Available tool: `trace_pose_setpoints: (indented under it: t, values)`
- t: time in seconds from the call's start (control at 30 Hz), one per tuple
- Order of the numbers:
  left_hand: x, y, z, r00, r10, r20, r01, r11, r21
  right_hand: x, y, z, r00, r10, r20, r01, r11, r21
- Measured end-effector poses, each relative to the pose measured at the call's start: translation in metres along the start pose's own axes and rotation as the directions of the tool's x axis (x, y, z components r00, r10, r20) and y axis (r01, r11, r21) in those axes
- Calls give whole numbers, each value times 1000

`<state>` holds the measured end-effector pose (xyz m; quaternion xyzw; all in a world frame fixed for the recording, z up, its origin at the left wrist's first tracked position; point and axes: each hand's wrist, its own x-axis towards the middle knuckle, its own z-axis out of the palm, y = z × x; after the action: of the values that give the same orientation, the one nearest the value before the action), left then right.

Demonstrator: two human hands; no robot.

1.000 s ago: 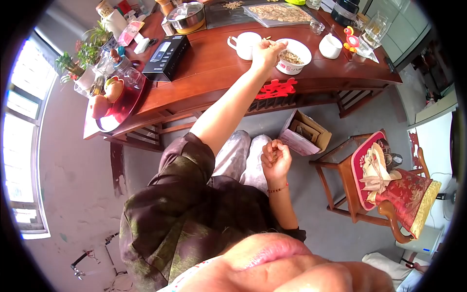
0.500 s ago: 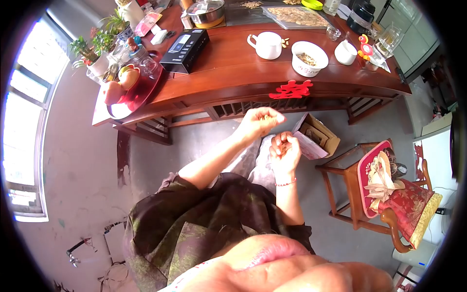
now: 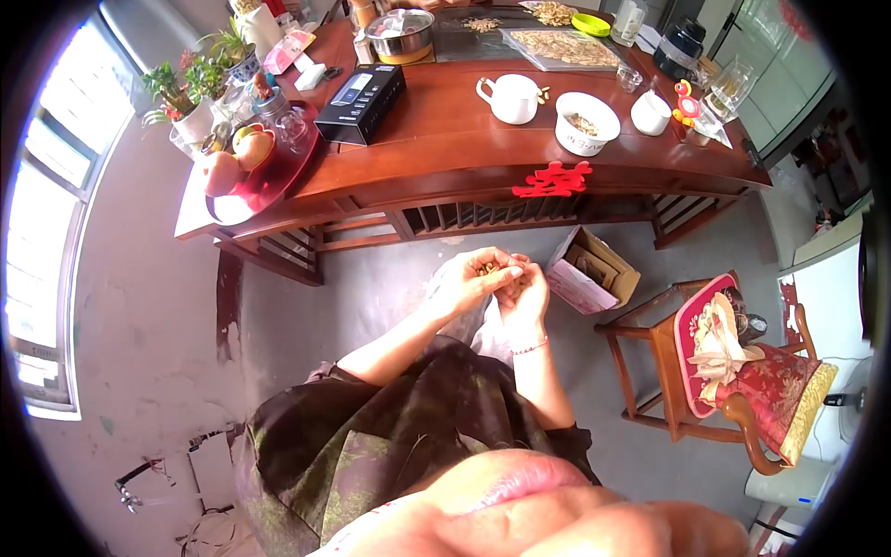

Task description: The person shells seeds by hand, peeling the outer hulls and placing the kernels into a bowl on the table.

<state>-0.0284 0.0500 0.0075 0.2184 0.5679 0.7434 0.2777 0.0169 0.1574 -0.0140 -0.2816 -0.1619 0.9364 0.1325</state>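
Note:
In front of my lap, my left hand (image 3: pixel 471 284) is closed around several small tan nuts or seeds (image 3: pixel 486 269), whose exact kind I cannot make out. Its thumb and fingertips meet the fingers of my right hand (image 3: pixel 522 299), which is curled and wears a beaded bracelet. Similar small tan pieces show between the right fingers, partly hidden by the left thumb. Beyond the hands, on the table, stands a white bowl (image 3: pixel 587 139) with small brownish bits inside. Left of it is a white mug (image 3: pixel 513 100), with a few tan pieces (image 3: pixel 544 95) beside it.
Below the table's (image 3: pixel 436 139) front edge, an open cardboard box (image 3: pixel 583 286) sits on the floor. A wooden chair (image 3: pixel 668 371) stands to the right. On the table are a black box (image 3: pixel 362 104), a fruit tray (image 3: pixel 295 172), a steel pot (image 3: pixel 399 39) and a spread of tan pieces (image 3: pixel 566 48).
My left hand has lowered and come together with my right hand, their fingertips now touching. The right hand has shifted slightly left. The view has tilted a little.

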Motion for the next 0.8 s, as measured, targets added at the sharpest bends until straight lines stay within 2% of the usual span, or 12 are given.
trace_pose_setpoints:
  t: [0.07,0.1,0.13,0.2,0.23,0.3,0.33,0.43,0.5,0.63,0.8]
  values:
    - [-5,5,-1,998,-70,-1,69,991,-116,8,4,-16,993,87,78,-89,996,24]
    - [-5,-3,-6,998,-42,-39,41,999,-28,14,4,-26,982,118,150,-128,990,53]
    - [-7,-2,-8,998,-43,-42,42,999,-27,21,7,-34,981,121,150,-130,990,54]
    - [-13,-2,-10,993,25,-112,-1,979,204,26,10,-41,968,159,192,-188,971,147]
    - [-16,-3,-12,993,22,-113,1,979,204,25,10,-41,969,160,190,-189,971,147]
    - [-22,-4,-15,996,70,-47,-43,902,430,18,10,-35,943,111,313,-175,967,185]
    - [-25,-1,-14,996,69,-50,-41,902,430,13,10,-29,943,114,312,-178,967,184]
    - [-32,1,-11,995,103,-6,-77,780,621,1,10,-12,968,91,233,-127,981,144]
    - [-31,2,-8,989,145,-10,-106,769,631,-2,11,-10,945,62,322,-120,979,163]
    - [-27,4,-6,968,252,-22,-168,704,690,-5,13,-5,945,100,313,-148,980,133]
    - [-28,-6,-6,958,272,-89,-122,670,732,-3,20,-8,933,89,348,-140,982,123]
